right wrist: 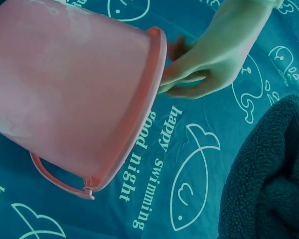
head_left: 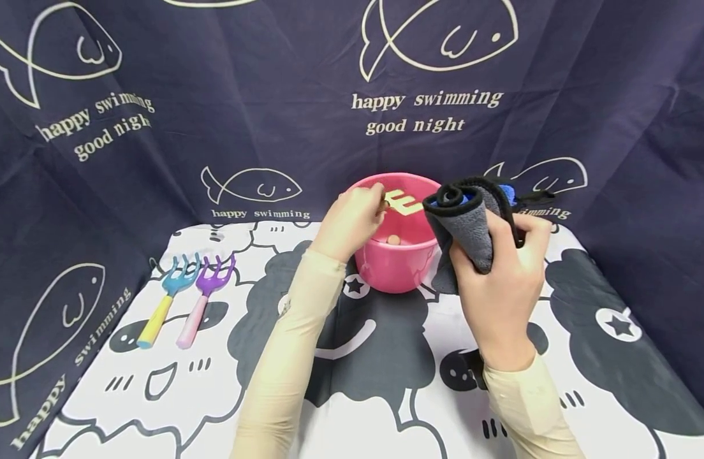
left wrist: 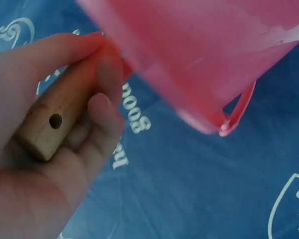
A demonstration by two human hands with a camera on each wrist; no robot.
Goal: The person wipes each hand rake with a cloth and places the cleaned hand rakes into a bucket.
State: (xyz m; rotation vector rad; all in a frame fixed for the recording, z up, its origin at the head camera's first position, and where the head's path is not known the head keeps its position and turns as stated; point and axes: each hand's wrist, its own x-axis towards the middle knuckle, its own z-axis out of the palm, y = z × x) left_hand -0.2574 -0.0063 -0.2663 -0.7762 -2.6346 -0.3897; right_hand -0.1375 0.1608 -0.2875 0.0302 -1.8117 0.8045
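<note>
A sheep-print cover (head_left: 185, 408) lies over the desk, and two forearms in cream sleeves (head_left: 289, 344) reach across it. On the left side, a blue-headed fork with a yellow handle (head_left: 167, 298) and a purple-headed fork with a pink handle (head_left: 201, 298) lie side by side, tines pointing away.

Farther in, the right hand (head_left: 507, 280) grips a rolled grey towel (head_left: 469, 229), fingers and thumb bent around it; the towel has black edging and some blue showing, and is raised just beside the bucket's right side.

The left hand (head_left: 352, 220) curls around a wooden handle (left wrist: 67, 97) with a hole near its end, at the left rim of a pink bucket (head_left: 395, 268). Whether those fingers touch the rim, I cannot tell. A pale yellow pronged piece (head_left: 403, 203) shows over the bucket's opening, next to the fingertips. The bucket stands upright on the desk; a small tan rounded thing (head_left: 393, 240) shows inside.

Behind everything hangs a dark blue curtain (head_left: 306, 102) printed with fish outlines and "happy swimming good night".
</note>
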